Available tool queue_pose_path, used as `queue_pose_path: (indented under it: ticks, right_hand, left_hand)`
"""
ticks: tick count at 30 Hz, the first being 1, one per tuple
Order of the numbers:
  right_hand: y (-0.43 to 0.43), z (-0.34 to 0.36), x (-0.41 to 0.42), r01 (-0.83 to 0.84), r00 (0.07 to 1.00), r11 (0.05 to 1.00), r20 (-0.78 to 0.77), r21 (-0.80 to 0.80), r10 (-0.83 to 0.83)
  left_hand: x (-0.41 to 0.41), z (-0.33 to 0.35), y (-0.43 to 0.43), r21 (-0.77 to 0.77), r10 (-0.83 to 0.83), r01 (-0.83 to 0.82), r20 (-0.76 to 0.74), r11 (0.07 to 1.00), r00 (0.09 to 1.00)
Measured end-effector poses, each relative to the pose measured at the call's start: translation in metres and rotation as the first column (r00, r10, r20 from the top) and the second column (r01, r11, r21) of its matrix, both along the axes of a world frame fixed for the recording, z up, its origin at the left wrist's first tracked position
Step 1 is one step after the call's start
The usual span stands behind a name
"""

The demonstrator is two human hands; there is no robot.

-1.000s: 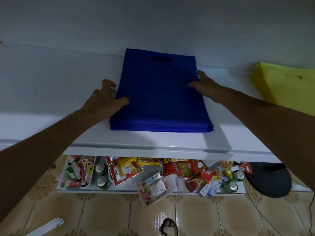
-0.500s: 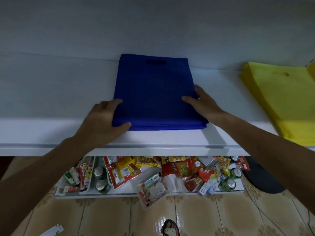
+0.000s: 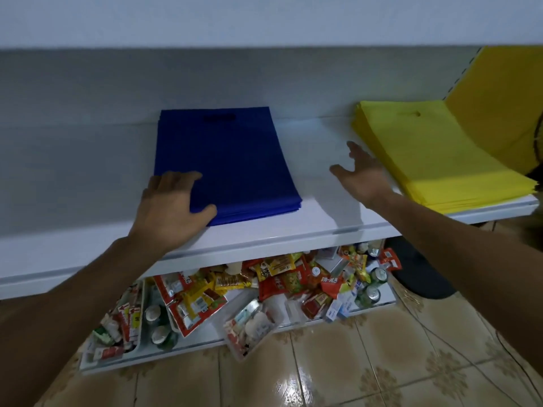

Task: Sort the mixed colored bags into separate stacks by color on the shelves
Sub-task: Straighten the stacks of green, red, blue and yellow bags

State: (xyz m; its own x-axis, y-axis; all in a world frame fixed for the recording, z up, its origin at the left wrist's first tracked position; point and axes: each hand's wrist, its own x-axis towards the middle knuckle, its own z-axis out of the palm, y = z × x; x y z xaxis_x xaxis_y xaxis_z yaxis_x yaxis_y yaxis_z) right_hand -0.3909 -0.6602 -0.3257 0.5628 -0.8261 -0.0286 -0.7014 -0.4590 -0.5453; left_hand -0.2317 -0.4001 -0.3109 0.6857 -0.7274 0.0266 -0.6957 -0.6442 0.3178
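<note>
A stack of flat blue bags (image 3: 232, 160) lies on the white shelf (image 3: 317, 221), handle cut-out toward the back wall. My left hand (image 3: 170, 212) rests on the stack's near left corner, fingers spread flat on top and thumb along its front edge. A stack of yellow bags (image 3: 426, 154) lies at the right end of the same shelf. My right hand (image 3: 360, 174) hovers open over the bare shelf between the two stacks, close to the yellow stack's left edge and holding nothing.
A yellow panel (image 3: 499, 95) stands behind the yellow stack at the far right. Below, a low shelf (image 3: 205, 345) holds several snack packets and cans. A dark round object (image 3: 417, 274) sits on the tiled floor (image 3: 338, 362) at the right.
My right hand has lifted off the blue stack and moved right toward the yellow bags. My left hand stays on the blue stack's near left corner. The view has shifted right.
</note>
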Motion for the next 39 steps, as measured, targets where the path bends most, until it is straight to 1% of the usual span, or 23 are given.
queue_pose_path:
  ticks: [3,4,8,11,15,19,22,28,32,35,37,39]
  right_hand:
    - [-0.02,0.006,-0.032,0.053,0.995,0.997,0.084,-0.062,-0.048]
    - [-0.027,0.007,-0.041,0.063,0.992,0.996,0.115,-0.06,-0.056]
    - [-0.054,0.007,-0.077,0.117,0.943,0.989,0.303,0.086,-0.138]
    - [-0.076,0.008,-0.104,0.071,0.931,0.994,0.353,0.082,-0.095]
    - [-0.113,0.018,-0.157,-0.025,0.947,0.999,0.32,0.038,0.012]
    - [-0.161,0.028,-0.22,-0.12,0.977,0.992,0.17,-0.045,0.126]
    - [-0.194,0.027,-0.248,-0.082,0.989,0.994,0.119,-0.068,0.089]
    - [-0.233,0.012,-0.253,-0.058,0.998,0.998,0.019,-0.015,0.058]
    - [-0.259,0.004,-0.245,-0.065,0.996,0.994,-0.07,-0.087,0.059]
    - [-0.267,0.0,-0.243,-0.086,0.993,0.985,-0.094,-0.152,0.072]
    - [-0.277,-0.006,-0.241,-0.123,0.987,0.979,-0.121,-0.164,0.104]
    - [-0.289,-0.006,-0.238,-0.113,0.984,0.982,-0.152,-0.15,0.09]
  left_hand:
    - [-0.021,0.003,-0.026,-0.067,-0.043,0.041,-0.036,0.997,0.998]
    - [-0.029,0.002,-0.036,-0.089,-0.053,0.05,-0.032,0.995,0.998]
    - [-0.072,0.0,-0.073,-0.137,-0.093,0.089,-0.02,0.987,0.995]
    - [-0.111,-0.004,-0.104,-0.166,-0.103,0.092,-0.057,0.982,0.993]
    - [-0.168,-0.01,-0.154,-0.161,-0.104,0.086,-0.107,0.983,0.989]
    - [-0.216,-0.009,-0.202,-0.198,-0.068,0.027,-0.206,0.98,0.976]
    - [-0.235,-0.008,-0.227,-0.206,-0.086,0.035,-0.242,0.978,0.966]
    - [-0.225,-0.013,-0.261,-0.203,-0.071,0.014,-0.278,0.979,0.958]
    - [-0.23,-0.021,-0.28,-0.179,-0.058,-0.002,-0.326,0.984,0.943]
    - [-0.235,-0.029,-0.29,-0.146,-0.07,0.02,-0.339,0.989,0.938]
    - [-0.233,-0.03,-0.298,-0.141,-0.071,0.025,-0.326,0.99,0.943]
    - [-0.23,-0.031,-0.308,-0.146,-0.046,-0.003,-0.332,0.989,0.942]
